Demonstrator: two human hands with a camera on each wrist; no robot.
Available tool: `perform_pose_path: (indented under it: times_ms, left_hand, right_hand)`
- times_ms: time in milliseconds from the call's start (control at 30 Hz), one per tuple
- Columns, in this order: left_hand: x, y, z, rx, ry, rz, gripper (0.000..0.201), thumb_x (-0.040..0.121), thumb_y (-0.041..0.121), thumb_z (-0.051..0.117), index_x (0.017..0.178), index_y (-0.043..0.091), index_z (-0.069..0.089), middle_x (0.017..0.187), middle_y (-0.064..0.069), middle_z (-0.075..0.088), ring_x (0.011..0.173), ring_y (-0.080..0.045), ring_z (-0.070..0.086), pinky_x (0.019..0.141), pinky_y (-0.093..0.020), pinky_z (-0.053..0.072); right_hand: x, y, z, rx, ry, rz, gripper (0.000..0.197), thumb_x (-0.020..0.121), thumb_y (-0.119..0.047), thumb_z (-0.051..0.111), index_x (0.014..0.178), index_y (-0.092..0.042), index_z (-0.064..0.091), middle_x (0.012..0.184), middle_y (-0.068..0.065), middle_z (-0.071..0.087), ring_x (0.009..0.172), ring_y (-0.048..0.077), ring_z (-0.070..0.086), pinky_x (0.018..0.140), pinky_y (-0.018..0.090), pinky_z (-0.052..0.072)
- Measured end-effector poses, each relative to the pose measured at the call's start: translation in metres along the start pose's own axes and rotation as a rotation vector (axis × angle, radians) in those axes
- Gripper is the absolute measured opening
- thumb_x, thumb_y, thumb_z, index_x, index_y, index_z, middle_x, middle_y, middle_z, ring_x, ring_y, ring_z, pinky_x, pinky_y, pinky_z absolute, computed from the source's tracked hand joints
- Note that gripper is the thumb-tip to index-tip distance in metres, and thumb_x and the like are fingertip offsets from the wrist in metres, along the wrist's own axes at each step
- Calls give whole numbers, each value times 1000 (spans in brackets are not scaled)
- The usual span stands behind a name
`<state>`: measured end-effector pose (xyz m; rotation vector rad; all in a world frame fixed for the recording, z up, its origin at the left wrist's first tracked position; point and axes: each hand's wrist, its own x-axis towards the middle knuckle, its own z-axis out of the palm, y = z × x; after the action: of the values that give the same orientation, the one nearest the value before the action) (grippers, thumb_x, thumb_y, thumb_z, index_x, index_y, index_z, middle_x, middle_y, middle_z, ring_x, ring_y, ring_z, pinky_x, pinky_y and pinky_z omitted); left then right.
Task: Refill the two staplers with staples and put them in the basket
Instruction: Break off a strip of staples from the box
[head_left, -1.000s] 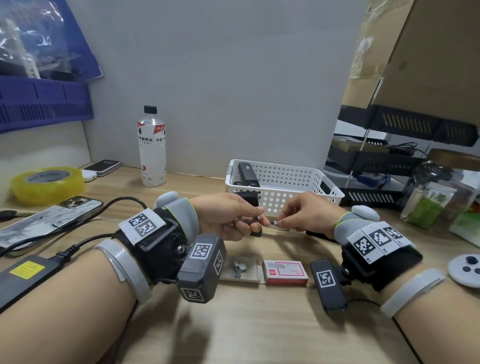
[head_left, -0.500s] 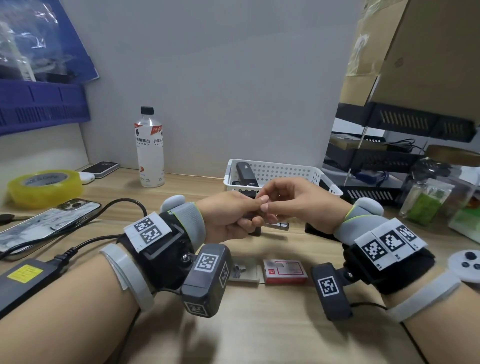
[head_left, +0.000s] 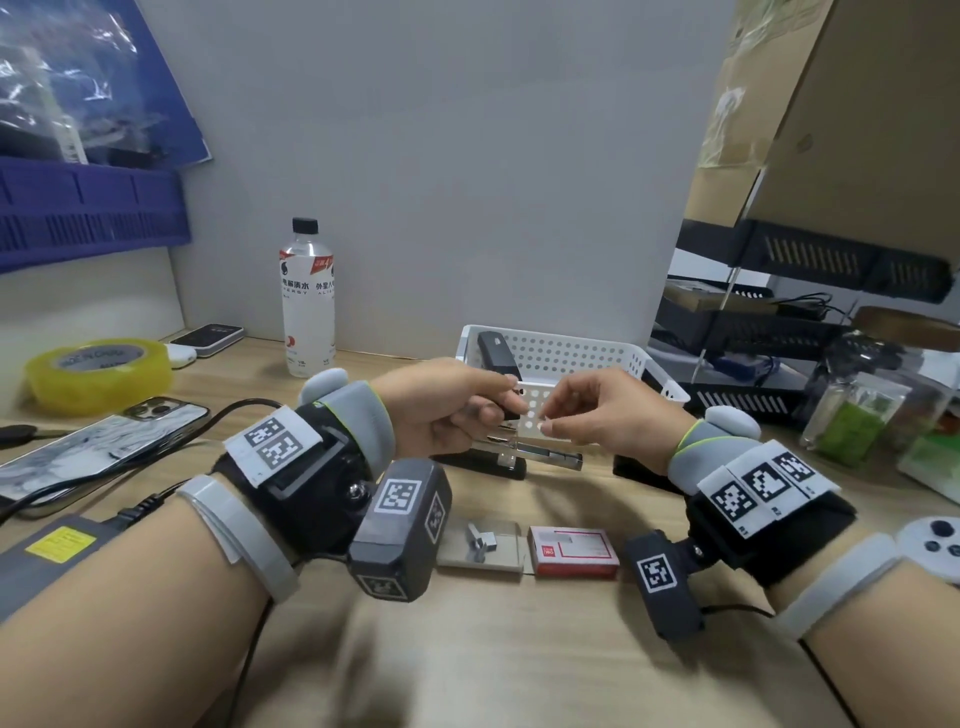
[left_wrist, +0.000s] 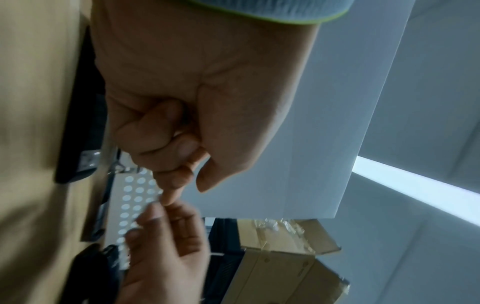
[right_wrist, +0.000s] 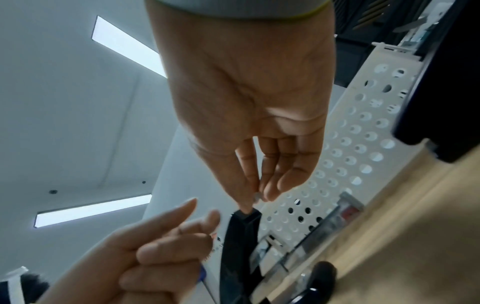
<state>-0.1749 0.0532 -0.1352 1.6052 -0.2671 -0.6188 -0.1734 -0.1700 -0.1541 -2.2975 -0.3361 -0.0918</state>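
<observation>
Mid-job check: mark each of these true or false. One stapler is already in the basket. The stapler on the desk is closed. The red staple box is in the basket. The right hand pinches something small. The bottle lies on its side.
1. True: a black stapler lies in the white basket.
2. False: the desk stapler is open, with its lid raised.
3. False: the red staple box lies on the desk, beside its tray.
4. True: the right hand pinches a small silvery piece.
5. False: the bottle stands upright and capped.
</observation>
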Motion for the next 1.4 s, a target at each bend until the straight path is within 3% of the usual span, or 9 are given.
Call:
perform_pose_path:
  times_ms: [200,400,733,900,1033,1100,1200,1333,1400]
  left_hand:
    - [-1,5,-10,-75,-6,8,22,103,28,48,92,13,60,60,5,38,40,-3,23,38,-15,12]
    - [-3,5,-9,-65,-56,3,20,102,27,50,92,14,60,60,6,39,42,-3,23,38,-15,15]
    - [-5,3,1,-129,-16,-23,31,103,37,48,101,9,61,64,2,42,47,-5,28,41,-15,20]
    - [-1,1,12,-343,4,42,47,100,55,44,108,9,52,69,0,43,53,-8,27,46,-18,21]
    - [1,-1,20,-455,-18,141,56,97,62,43,108,8,50,74,-3,46,55,-12,35,54,-23,25]
    - [2,-1,21,-471,-26,168,60,94,66,42,101,8,54,76,-4,47,60,-15,40,57,-25,30]
    - [1,1,23,-496,-5,177,64,90,68,48,112,8,56,81,-7,51,80,-22,47,63,-30,38]
    - [-2,3,27,-497,42,202,58,95,64,45,102,7,58,72,-6,52,63,-18,50,59,-29,44]
    - [-2,4,29,-519,45,209,56,98,59,43,108,6,56,72,-7,53,59,-18,54,60,-30,48]
  right_hand:
    - [11,-4,7,-356,-87,69,11,77,-28,83,82,-21,76,65,-12,68,60,1,60,65,20,47]
    - [12,-9,12,-393,-112,109,10,78,-23,84,82,-19,75,63,-10,67,54,2,60,48,8,41]
    - [9,-7,9,-419,-161,120,16,78,-27,84,88,-19,76,65,-12,63,62,7,58,57,15,42]
    - [-6,-28,-3,-235,199,-167,6,87,-26,75,86,-21,71,76,-2,69,69,8,59,68,31,52]
    - [-33,-62,4,-151,143,-437,10,85,-18,79,91,-13,74,79,3,68,70,12,63,65,22,50]
    - [-33,-68,11,-271,130,-458,12,80,-23,82,86,-18,74,80,0,64,73,14,62,66,19,47]
    - [-30,-71,17,-380,137,-438,22,75,-28,84,78,-40,66,80,-2,60,74,14,59,69,21,44]
    - [-27,-73,20,-421,151,-451,14,76,-19,81,76,-25,68,78,-1,61,72,16,60,65,17,40]
    - [-26,-72,20,-444,167,-459,16,76,-16,79,72,-24,65,77,0,63,70,17,61,65,19,43]
